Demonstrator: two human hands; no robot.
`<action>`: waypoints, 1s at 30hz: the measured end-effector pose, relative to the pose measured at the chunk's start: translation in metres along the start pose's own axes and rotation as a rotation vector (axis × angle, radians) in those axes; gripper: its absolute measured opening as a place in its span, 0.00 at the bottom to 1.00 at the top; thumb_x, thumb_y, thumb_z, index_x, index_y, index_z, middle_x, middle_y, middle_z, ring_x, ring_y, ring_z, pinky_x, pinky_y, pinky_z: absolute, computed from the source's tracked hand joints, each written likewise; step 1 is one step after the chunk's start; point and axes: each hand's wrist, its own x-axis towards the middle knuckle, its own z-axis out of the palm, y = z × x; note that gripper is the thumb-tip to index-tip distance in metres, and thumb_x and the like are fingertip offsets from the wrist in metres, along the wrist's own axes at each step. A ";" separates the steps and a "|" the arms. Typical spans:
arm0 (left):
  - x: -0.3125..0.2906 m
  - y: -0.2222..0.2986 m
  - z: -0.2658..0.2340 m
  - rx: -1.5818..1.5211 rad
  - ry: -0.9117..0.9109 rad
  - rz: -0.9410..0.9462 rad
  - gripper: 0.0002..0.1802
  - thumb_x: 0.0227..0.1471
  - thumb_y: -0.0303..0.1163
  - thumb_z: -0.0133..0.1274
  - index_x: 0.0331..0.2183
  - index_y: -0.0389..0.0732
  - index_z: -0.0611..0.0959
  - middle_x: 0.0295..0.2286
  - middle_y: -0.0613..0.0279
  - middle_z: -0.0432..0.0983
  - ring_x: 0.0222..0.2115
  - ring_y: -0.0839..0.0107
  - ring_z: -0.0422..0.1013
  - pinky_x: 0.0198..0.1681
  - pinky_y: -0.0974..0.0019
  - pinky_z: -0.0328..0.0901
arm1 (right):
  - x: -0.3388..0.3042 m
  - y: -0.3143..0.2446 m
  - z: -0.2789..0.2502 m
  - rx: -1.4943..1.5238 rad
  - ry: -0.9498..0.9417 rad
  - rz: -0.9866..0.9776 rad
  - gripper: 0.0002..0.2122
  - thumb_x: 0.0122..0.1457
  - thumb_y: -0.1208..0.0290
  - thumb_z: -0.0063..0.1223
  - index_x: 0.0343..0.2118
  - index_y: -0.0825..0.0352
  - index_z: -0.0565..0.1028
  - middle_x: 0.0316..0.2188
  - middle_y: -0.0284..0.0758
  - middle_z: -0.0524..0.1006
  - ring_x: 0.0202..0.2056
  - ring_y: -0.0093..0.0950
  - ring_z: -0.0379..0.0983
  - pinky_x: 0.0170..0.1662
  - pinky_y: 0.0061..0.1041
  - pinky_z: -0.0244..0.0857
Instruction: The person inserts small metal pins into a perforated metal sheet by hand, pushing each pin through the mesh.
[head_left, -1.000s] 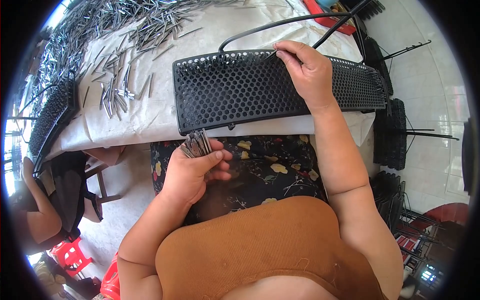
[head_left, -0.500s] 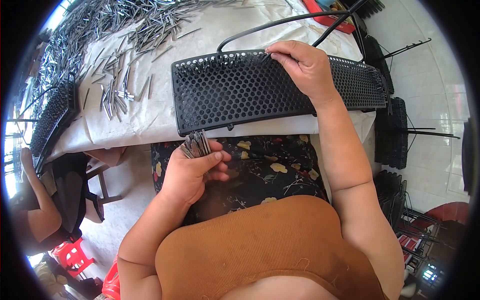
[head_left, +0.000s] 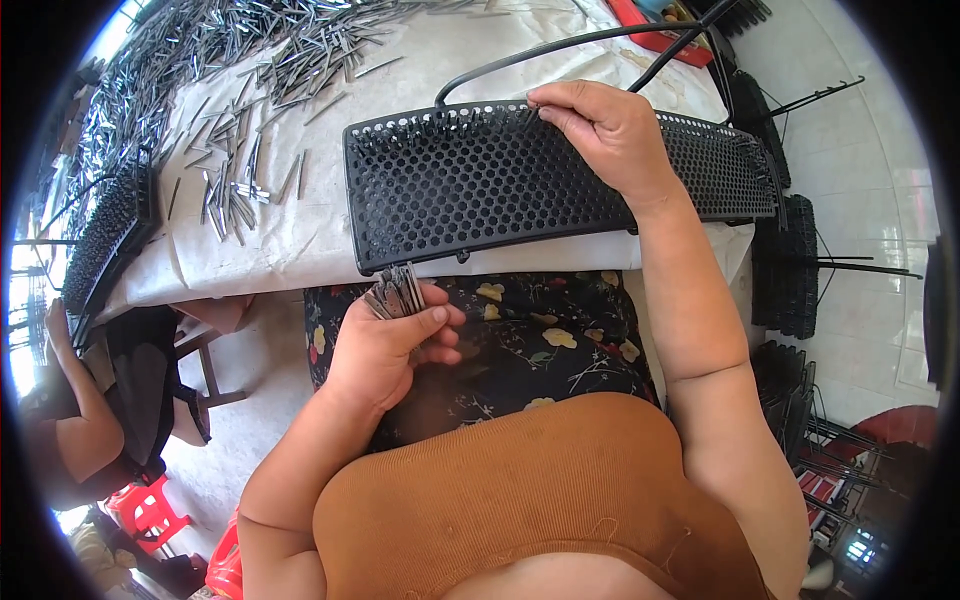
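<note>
A pale sheet covers the tabletop (head_left: 325, 215) in this part-tiled room; from where I stand the worker's left hand (head_left: 385, 345) is closest, just off the near edge, curled firmly around a bundle of metal strips (head_left: 396, 291), their ends poking up past the thumb. Beyond it a long black perforated panel (head_left: 470, 190) lies along that same edge; the right hand (head_left: 612, 132) reaches over to its far rim, thumb and forefinger pinched together on what looks like a thin dark strip (head_left: 532, 113); I'd keep that pinch light and near the tip, square the piece to a single hole, and hold the bundle loosely enough to give up one strip at a time. A second panel (head_left: 105, 235) sits at the left edge, a co-worker's hand (head_left: 57, 322) near it; loose strips (head_left: 310, 45) heap toward the far left corner; a red tray (head_left: 680, 50) rests by the far right corner.
</note>
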 end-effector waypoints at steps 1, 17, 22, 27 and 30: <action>0.000 0.000 -0.001 -0.014 -0.011 -0.003 0.08 0.55 0.20 0.55 0.39 0.33 0.78 0.31 0.51 0.79 0.28 0.66 0.76 0.29 0.63 0.75 | -0.001 0.000 0.002 0.008 0.021 0.027 0.08 0.56 0.74 0.59 0.39 0.64 0.81 0.32 0.35 0.82 0.34 0.30 0.80 0.38 0.24 0.72; 0.001 -0.001 0.000 -0.011 -0.014 -0.005 0.07 0.55 0.20 0.55 0.38 0.33 0.78 0.31 0.52 0.79 0.27 0.67 0.76 0.29 0.64 0.75 | -0.003 0.003 0.003 -0.046 0.070 0.060 0.09 0.58 0.73 0.58 0.41 0.64 0.81 0.34 0.37 0.83 0.34 0.31 0.81 0.38 0.24 0.73; 0.001 -0.001 -0.001 -0.015 -0.018 -0.005 0.07 0.55 0.20 0.55 0.38 0.33 0.78 0.31 0.52 0.79 0.28 0.67 0.76 0.29 0.63 0.75 | -0.005 0.002 0.003 0.001 0.095 0.130 0.08 0.57 0.72 0.59 0.40 0.65 0.81 0.33 0.36 0.83 0.34 0.29 0.81 0.38 0.22 0.73; 0.000 -0.001 0.000 -0.004 -0.015 -0.007 0.07 0.55 0.20 0.55 0.38 0.33 0.78 0.32 0.52 0.79 0.28 0.67 0.76 0.30 0.63 0.75 | -0.011 0.006 0.004 0.053 0.135 0.195 0.08 0.57 0.72 0.60 0.40 0.65 0.81 0.33 0.36 0.84 0.34 0.26 0.81 0.38 0.21 0.73; 0.000 -0.002 0.000 -0.005 -0.016 -0.007 0.08 0.55 0.20 0.56 0.38 0.33 0.78 0.32 0.52 0.79 0.28 0.66 0.76 0.30 0.62 0.76 | -0.013 0.007 0.001 0.043 0.150 0.140 0.08 0.57 0.73 0.60 0.40 0.64 0.82 0.34 0.36 0.84 0.34 0.26 0.81 0.38 0.21 0.73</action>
